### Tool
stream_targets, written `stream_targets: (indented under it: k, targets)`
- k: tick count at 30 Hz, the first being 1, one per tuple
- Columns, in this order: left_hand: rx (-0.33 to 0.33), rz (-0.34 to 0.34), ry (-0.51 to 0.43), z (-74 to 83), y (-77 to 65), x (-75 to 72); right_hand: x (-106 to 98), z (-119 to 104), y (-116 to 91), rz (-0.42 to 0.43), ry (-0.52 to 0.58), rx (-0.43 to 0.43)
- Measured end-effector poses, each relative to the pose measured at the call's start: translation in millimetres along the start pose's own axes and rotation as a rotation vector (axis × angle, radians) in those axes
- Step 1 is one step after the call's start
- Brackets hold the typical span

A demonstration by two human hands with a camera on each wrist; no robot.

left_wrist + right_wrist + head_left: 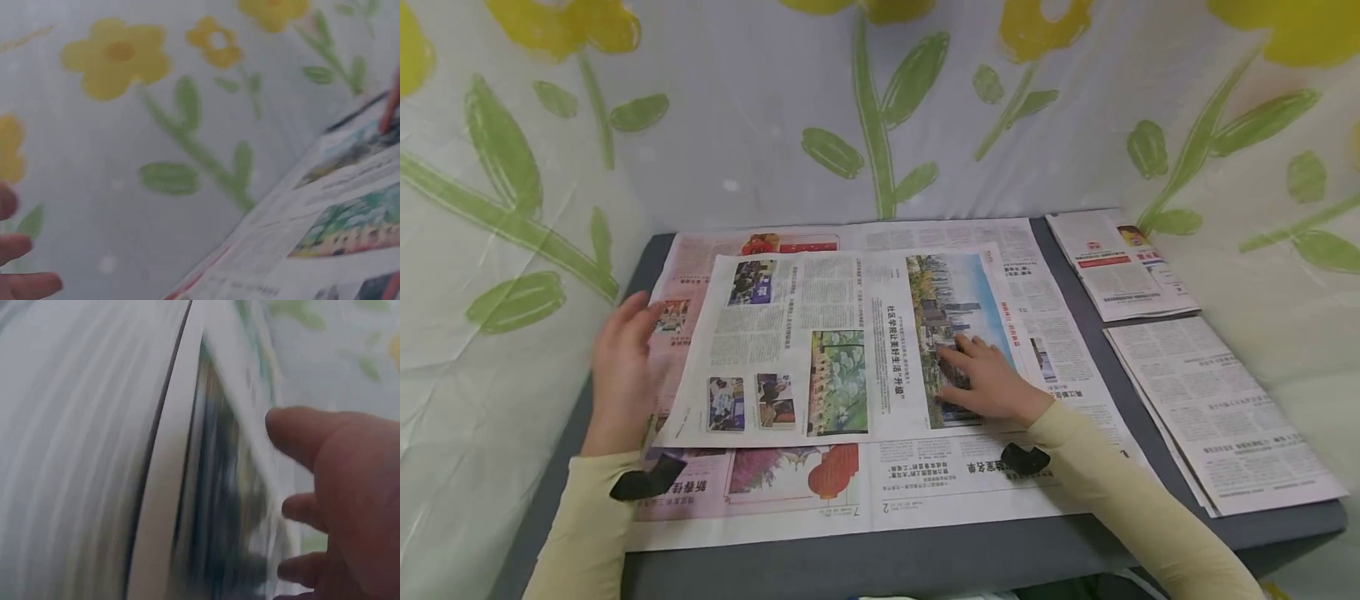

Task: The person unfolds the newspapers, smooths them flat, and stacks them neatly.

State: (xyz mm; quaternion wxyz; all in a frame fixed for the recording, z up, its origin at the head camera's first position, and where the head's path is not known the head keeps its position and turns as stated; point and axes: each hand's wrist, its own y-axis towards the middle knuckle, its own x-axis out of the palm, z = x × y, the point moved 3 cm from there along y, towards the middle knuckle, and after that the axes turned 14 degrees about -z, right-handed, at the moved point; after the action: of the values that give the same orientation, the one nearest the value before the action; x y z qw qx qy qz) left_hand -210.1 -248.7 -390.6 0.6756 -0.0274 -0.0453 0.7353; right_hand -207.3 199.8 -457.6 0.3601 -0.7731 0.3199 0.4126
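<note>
A smaller newspaper sheet [835, 375] with several colour photos lies on top of a larger spread newspaper [790, 533], tilted slightly against it. My right hand [988, 379] rests on the city photo at the smaller sheet's right side, its fingers spread. In the right wrist view the thumb and fingertips of the right hand [356, 481] show beside blurred paper. At the left edge of the sheets, my left hand [622, 375] is raised with loose fingers and holds nothing. Only some fingertips [31, 284] of it appear in the left wrist view.
Two folded newspaper stacks lie at the right of the grey table [850, 575]: a small one [1123, 283] at the back and a larger one [1232, 417] in front. White curtains [737, 125] with painted flowers enclose the table's back and sides.
</note>
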Motion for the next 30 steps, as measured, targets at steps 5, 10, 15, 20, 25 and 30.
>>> stream_targets:
  k: [5,10,15,20,25,30]
  targets:
    - [0.082,-0.484,0.912,8.8,39.0,103.3,5.5,-51.7,17.8,-0.046,-0.065,-0.066]
    - [0.180,-0.786,1.336,-17.5,75.6,190.6,23.3,-103.6,32.7,-0.132,-0.169,-0.138]
    - [0.142,-0.917,1.496,-43.0,93.6,228.6,43.1,-131.3,38.0,-0.169,-0.275,-0.189]
    - [0.094,-0.933,1.542,-58.0,97.8,232.9,54.1,-134.1,40.1,-0.207,-0.265,-0.163]
    - [0.099,-0.901,1.526,-63.0,96.9,230.7,55.4,-132.3,40.5,-0.219,-0.243,-0.143]
    - [0.095,-0.882,1.527,-66.2,96.8,224.2,56.4,-129.2,33.9,-0.238,-0.242,-0.148]
